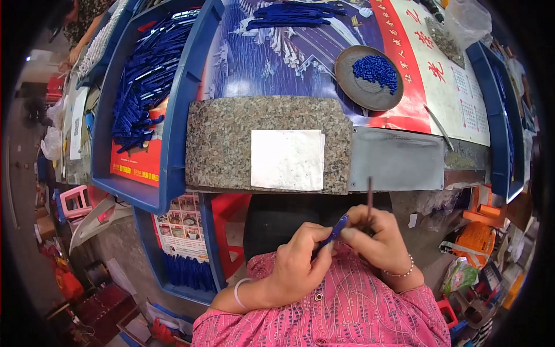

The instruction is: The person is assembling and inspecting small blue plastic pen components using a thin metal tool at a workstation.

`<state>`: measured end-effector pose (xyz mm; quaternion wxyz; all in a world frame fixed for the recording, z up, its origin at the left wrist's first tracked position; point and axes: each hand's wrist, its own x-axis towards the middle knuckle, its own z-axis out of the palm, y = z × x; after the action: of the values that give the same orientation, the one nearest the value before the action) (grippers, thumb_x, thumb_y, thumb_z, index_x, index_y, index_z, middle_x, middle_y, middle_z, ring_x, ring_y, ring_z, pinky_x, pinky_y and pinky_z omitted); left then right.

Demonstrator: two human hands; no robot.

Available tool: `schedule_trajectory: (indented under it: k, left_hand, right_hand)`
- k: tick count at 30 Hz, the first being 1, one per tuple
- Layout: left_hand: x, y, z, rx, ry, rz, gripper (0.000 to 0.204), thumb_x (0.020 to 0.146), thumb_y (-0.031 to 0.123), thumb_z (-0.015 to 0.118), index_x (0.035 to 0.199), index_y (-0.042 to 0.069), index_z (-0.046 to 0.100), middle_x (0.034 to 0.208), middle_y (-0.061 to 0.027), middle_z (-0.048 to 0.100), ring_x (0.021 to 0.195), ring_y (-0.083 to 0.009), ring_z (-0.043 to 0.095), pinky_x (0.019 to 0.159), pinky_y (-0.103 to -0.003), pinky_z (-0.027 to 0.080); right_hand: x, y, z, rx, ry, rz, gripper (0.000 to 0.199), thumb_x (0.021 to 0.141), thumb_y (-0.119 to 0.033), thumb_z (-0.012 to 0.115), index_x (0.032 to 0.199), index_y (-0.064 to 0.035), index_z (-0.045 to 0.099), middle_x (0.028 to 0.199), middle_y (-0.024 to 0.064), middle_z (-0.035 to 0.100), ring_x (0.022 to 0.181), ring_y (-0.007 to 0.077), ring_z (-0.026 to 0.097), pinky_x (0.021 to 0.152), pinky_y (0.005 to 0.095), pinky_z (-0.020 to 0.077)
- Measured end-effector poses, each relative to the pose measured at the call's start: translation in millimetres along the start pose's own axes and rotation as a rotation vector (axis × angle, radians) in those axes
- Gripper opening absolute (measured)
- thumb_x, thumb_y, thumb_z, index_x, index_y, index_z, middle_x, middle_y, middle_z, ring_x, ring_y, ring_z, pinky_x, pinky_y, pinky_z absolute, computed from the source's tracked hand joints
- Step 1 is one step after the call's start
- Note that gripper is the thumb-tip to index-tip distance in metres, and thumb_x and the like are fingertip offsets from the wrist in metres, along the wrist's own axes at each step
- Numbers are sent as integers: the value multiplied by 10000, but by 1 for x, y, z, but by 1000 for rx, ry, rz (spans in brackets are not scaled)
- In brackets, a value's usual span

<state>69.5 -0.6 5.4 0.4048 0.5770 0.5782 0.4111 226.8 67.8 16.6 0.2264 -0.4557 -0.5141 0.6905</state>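
Across the top of the view, a table (404,159) w/ a printed red-and-blue cover is taking up most of the space. On its left side a big blue tray (173,144) is sitting, holding a heap of blue pen barrels (144,81). A speckled stone slab (222,144) is lying at the table's near edge, w/ a white square sheet (287,159) resting on top of it, and a bare metal plate (396,159) is lying just beside the slab on the right. Farther back, a round dark dish (361,87) is holding a pile of small blue caps (377,70). Below the table edge, over the lap, both hands are working close together, touching. Left hand (298,263) is closing its fingers round a blue pen part (335,230), pinched at thumb & fingertips. Right hand (376,240) is gripping a thin dark rod (370,194) that is sticking upright above the fingers, while also meeting the pen part's upper end. Pen part is tilting up to the right, between the 2 hands.
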Motion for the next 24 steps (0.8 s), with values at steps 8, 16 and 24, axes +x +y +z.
schedule_trajectory:
  k: [8,16,24]
  left_hand:
    - [1,6,-7,-183,-164,-220,179,814,-80,502,987,-74,456,885,-128,566,737,-143,646,599,-221,516]
    - [10,6,-7,-285,-133,-238,186,834,8,556,983,-58,467,803,-100,612,699,-107,633,557,-217,496]
    - [7,-3,-5,-255,-86,-209,126,865,55,544,908,-36,470,647,-66,590,531,-45,537,459,-196,409]
  right_hand:
    - [7,7,2,325,52,113,195,843,-105,549,944,60,526,660,74,569,442,68,472,410,183,383]
    - [8,8,9,343,79,107,152,849,-96,541,899,47,529,647,72,566,439,65,467,405,184,377]
    - [5,8,14,262,46,61,143,851,-96,553,894,39,535,661,44,560,456,55,483,423,172,390]
